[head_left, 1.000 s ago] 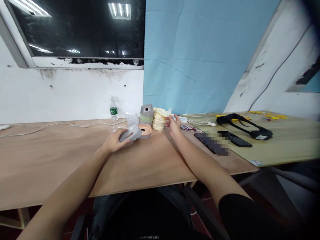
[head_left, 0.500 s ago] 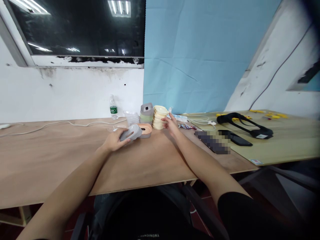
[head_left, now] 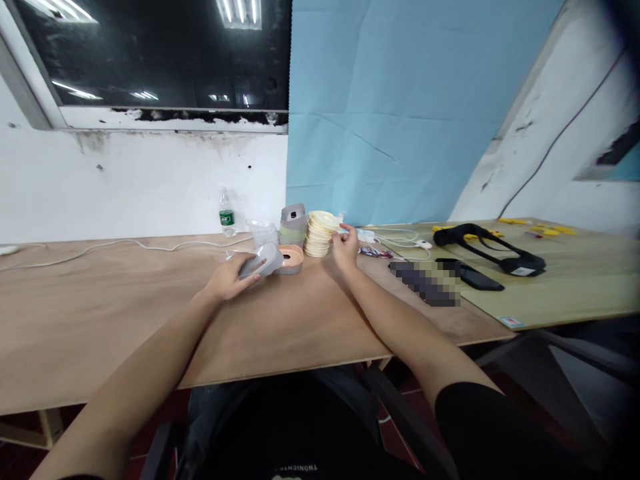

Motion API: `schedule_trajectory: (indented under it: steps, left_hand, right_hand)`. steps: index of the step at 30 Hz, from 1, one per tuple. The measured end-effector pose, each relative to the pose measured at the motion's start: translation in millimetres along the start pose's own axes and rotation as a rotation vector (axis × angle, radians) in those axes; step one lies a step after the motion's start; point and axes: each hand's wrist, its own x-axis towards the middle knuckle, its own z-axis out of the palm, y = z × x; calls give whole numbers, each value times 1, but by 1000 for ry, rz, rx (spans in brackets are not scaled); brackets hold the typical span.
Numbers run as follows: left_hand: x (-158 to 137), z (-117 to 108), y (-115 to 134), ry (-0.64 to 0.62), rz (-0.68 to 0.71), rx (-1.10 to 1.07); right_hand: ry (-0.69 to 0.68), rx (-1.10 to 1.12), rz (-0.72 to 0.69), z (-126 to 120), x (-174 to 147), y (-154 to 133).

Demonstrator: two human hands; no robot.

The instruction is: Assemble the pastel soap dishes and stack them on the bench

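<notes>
From here I can't read the label on the bottle [head_left: 227,217]; it's too small. A mosaic blurs the dark slab [head_left: 425,283]. The left grip [head_left: 227,279] hides part of the grey box [head_left: 267,259], and I can't tell whether the right grip [head_left: 346,250] touches the cream stack [head_left: 317,243]. The left edge cuts off the surface [head_left: 100,320]

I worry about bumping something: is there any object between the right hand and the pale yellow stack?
Nothing visible: the right hand is directly beside the pale yellow stack; whether they touch is unclear.
</notes>
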Motion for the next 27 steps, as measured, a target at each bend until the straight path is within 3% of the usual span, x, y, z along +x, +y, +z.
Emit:
schedule_trajectory:
  steps: [4,7,9,11,14,16,20,27]
  left_hand:
    - [0,0,1,57,32,9]
    - [1,0,2,60,41,4]
    - [1,-1,2,50,51,3]
    - [1,0,3,38,52,-4]
    - [1,1,3,32,40,-23]
    - [1,2,3,22,41,-24]
    - [1,3,5,-6,29,9]
    - [-1,2,2,0,32,42]
  right_hand:
    - [-230,-331,-414,10,-29,-6]
    - [-499,-445,-621,24,-51,-14]
    - [-587,-462,-728,30,-54,-19]
    - [-480,-455,-761,29,-44,-23]
    - [-97,-407,-632,10,-16,-21]
    - [-42,-415,-589,-8,-1,-14]
    - [-220,-519,-645,-19,-5,-5]
    - [-762,-491,-1003,36,-64,-25]
